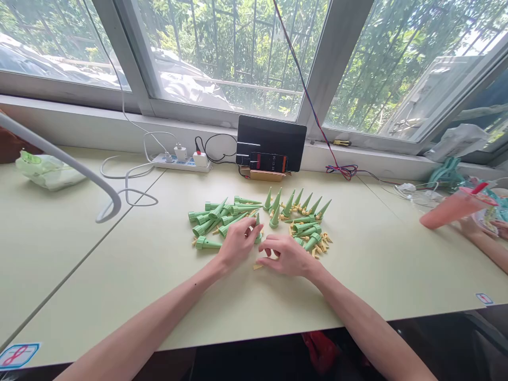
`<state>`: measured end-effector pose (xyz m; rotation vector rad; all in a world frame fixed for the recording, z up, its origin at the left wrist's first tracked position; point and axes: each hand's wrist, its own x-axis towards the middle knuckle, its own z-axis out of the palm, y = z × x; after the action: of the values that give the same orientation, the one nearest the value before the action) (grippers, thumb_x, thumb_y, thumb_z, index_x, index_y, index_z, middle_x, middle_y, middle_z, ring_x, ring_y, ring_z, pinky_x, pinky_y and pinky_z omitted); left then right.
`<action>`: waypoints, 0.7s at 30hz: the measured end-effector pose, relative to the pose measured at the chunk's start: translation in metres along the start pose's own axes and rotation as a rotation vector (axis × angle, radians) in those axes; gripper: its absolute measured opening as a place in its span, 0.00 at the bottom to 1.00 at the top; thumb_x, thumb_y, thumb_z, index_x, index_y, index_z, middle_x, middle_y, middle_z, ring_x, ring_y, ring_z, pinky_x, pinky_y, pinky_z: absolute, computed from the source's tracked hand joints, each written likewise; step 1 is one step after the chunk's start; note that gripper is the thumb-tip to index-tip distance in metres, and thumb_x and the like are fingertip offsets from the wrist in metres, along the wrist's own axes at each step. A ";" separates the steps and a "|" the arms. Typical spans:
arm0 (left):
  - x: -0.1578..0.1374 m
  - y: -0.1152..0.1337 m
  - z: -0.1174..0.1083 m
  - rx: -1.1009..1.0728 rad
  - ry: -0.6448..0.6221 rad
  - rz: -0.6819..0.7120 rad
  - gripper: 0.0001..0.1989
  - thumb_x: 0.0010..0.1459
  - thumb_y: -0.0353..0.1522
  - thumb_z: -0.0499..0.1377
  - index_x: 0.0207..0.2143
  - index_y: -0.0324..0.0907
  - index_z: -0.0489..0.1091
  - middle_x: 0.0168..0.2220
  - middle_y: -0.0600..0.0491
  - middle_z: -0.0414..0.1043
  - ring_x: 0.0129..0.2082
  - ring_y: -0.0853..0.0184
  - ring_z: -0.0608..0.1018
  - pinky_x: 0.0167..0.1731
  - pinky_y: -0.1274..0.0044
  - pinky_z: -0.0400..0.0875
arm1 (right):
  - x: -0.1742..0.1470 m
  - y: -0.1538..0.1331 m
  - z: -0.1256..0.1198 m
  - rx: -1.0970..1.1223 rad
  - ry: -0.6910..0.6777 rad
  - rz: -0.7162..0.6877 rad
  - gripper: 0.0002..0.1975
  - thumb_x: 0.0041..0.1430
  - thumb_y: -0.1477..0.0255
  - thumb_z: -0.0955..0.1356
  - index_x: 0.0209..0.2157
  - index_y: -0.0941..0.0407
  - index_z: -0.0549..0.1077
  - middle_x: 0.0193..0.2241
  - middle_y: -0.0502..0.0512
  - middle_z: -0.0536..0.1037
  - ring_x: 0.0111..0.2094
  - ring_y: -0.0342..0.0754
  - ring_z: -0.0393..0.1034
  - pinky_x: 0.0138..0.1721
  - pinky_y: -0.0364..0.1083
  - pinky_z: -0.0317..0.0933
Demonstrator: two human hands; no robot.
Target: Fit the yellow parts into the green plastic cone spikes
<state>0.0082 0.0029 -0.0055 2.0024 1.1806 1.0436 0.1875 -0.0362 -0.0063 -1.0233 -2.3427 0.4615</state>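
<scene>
My left hand (pixel 238 239) is closed on a green plastic cone spike (pixel 257 219), which stands upright on the table between the fingertips. Facing it, my right hand (pixel 286 255) has bent fingers with a gap between thumb and index finger. A small pale yellow piece (pixel 257 266) lies by the right thumb tip. Left of my hands is a heap of green cone spikes (pixel 214 217). Several more spikes (pixel 289 204) stand point up beyond the hands. More lie at the right, beside a pile of small yellow plastic pieces (pixel 323 244).
Behind the spikes, a phone (pixel 269 162) showing a timer leans on a black tablet (pixel 273 138). A power strip (pixel 182 162) with cables sits by the window. At the right, another person's hand (pixel 472 227) is near a red drink cup (pixel 452 208). A white curved tube (pixel 67 159) crosses the left.
</scene>
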 end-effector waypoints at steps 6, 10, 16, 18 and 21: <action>-0.001 0.001 -0.002 -0.006 0.003 -0.024 0.18 0.64 0.42 0.52 0.24 0.42 0.57 0.21 0.58 0.59 0.20 0.71 0.66 0.21 0.79 0.59 | -0.001 -0.010 0.009 -0.112 -0.106 -0.065 0.01 0.59 0.73 0.70 0.32 0.54 0.74 0.34 0.52 0.73 0.26 0.41 0.63 0.27 0.42 0.53; -0.001 0.003 -0.002 -0.012 0.002 -0.042 0.17 0.64 0.41 0.51 0.24 0.43 0.57 0.18 0.59 0.58 0.18 0.71 0.65 0.21 0.78 0.59 | 0.001 -0.010 0.012 -0.172 -0.082 -0.071 0.06 0.62 0.75 0.66 0.31 0.55 0.73 0.32 0.52 0.71 0.24 0.40 0.60 0.25 0.42 0.50; 0.000 0.009 -0.004 -0.061 0.018 -0.094 0.17 0.64 0.41 0.51 0.24 0.43 0.57 0.16 0.60 0.59 0.16 0.72 0.64 0.21 0.78 0.60 | 0.003 -0.011 0.013 -0.101 -0.004 0.018 0.04 0.62 0.77 0.65 0.33 0.56 0.70 0.30 0.52 0.73 0.26 0.43 0.63 0.27 0.42 0.55; 0.000 0.009 -0.005 -0.082 0.027 -0.111 0.17 0.63 0.42 0.52 0.24 0.43 0.59 0.15 0.60 0.59 0.15 0.72 0.63 0.20 0.78 0.60 | 0.003 -0.009 0.012 -0.007 0.078 0.070 0.03 0.62 0.75 0.64 0.34 0.55 0.69 0.28 0.50 0.73 0.25 0.42 0.63 0.27 0.42 0.57; 0.000 0.009 -0.004 -0.144 0.025 -0.132 0.19 0.62 0.44 0.53 0.24 0.43 0.60 0.15 0.61 0.59 0.14 0.73 0.64 0.18 0.79 0.59 | 0.003 -0.003 0.008 0.115 0.236 0.144 0.02 0.62 0.73 0.64 0.35 0.55 0.69 0.24 0.47 0.71 0.21 0.40 0.60 0.25 0.42 0.58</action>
<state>0.0086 -0.0002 0.0038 1.7812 1.1976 1.0594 0.1789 -0.0369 -0.0102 -1.1306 -2.0212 0.4950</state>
